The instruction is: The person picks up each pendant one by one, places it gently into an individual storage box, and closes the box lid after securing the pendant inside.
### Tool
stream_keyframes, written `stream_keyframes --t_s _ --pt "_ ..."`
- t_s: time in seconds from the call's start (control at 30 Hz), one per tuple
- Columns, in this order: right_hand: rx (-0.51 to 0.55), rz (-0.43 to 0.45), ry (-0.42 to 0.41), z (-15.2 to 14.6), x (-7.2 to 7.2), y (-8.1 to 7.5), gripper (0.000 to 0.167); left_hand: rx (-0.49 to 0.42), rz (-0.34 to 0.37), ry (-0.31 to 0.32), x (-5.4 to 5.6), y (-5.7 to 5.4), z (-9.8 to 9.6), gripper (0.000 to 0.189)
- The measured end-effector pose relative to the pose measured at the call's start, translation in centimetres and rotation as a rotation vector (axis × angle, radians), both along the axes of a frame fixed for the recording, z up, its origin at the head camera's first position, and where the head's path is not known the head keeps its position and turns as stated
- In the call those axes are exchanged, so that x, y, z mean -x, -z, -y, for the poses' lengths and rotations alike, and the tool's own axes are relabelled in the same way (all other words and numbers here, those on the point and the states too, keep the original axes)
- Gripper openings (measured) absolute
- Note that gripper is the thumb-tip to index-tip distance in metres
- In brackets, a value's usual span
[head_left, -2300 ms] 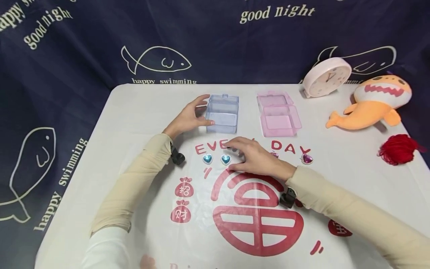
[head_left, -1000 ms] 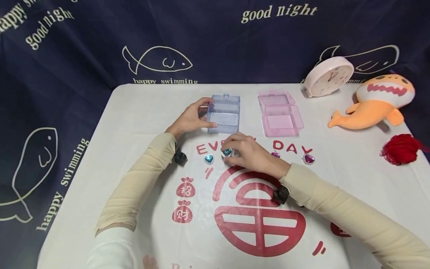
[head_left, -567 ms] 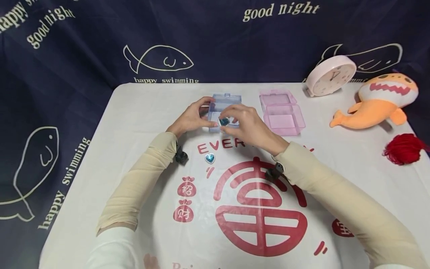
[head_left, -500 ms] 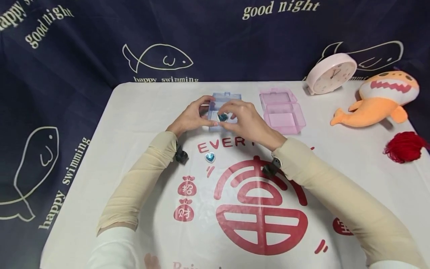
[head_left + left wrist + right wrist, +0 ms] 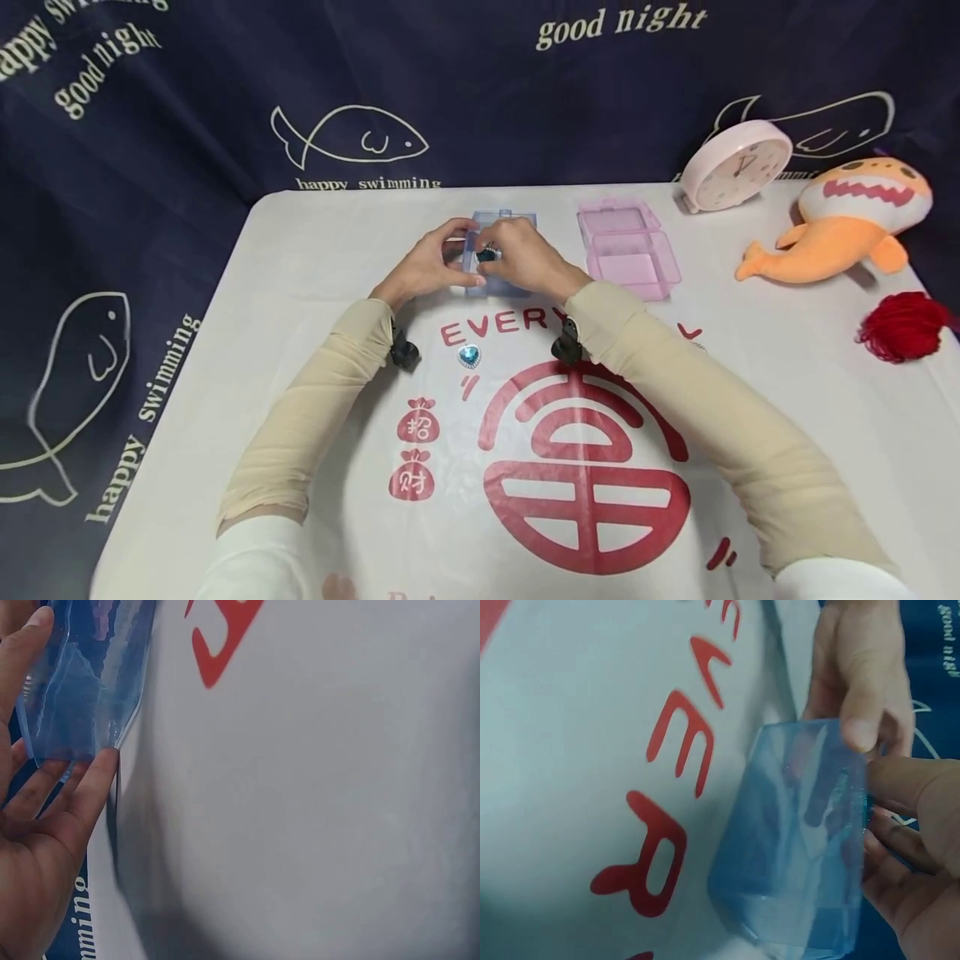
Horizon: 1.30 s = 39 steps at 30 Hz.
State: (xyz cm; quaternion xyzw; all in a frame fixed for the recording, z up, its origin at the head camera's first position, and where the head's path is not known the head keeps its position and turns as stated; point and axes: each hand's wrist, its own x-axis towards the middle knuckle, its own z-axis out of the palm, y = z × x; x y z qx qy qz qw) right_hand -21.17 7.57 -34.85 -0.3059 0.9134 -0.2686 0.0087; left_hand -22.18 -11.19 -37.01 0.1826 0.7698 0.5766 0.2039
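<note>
The open clear blue plastic box (image 5: 506, 290) stands near the back of the table. My left hand (image 5: 426, 265) grips its left side, thumb at the front and fingers behind, as the left wrist view also shows. Over the box's inside, my right hand (image 5: 525, 257) pinches a blue heart-shaped gem (image 5: 488, 254) with a silvery border between thumb and fingers. Whether the gem touches the box floor I cannot tell. A second blue heart gem (image 5: 469, 356) lies on the tablecloth in front of the box. In the right wrist view the box wall hides most of the held gem.
An open pink box (image 5: 628, 268) stands to the right of the blue one. Farther right are a pink clock (image 5: 738, 167), an orange plush shark (image 5: 840, 225) and red yarn (image 5: 903, 327). My right sleeve (image 5: 675, 400) covers part of the printed tablecloth (image 5: 345, 517).
My right hand has picked up the nearer-right blue heart gem and carried it back and leftward, into the blue box's opening. The left hand stays on the box.
</note>
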Motion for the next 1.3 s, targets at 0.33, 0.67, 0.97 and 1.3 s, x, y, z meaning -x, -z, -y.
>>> stream_keyframes --t_s 0.33,0.67,0.97,1.3 --pt "-0.121 0.045 0.048 0.9 1.3 1.2 0.016 0.035 -0.003 -0.007 -0.1 -0.1 0.1 0.084" --pt "-0.219 0.101 0.114 1.6 1.9 1.2 0.008 0.022 -0.021 -0.025 1.2 2.1 0.2 0.087" --pt "-0.234 0.111 0.138 1.7 1.6 1.4 0.010 0.024 -0.046 -0.042 1.1 3.0 0.3 0.082" --pt "-0.041 0.057 0.101 -0.2 -0.5 -0.2 0.019 0.044 -0.029 -0.050 0.9 2.5 0.0 0.081"
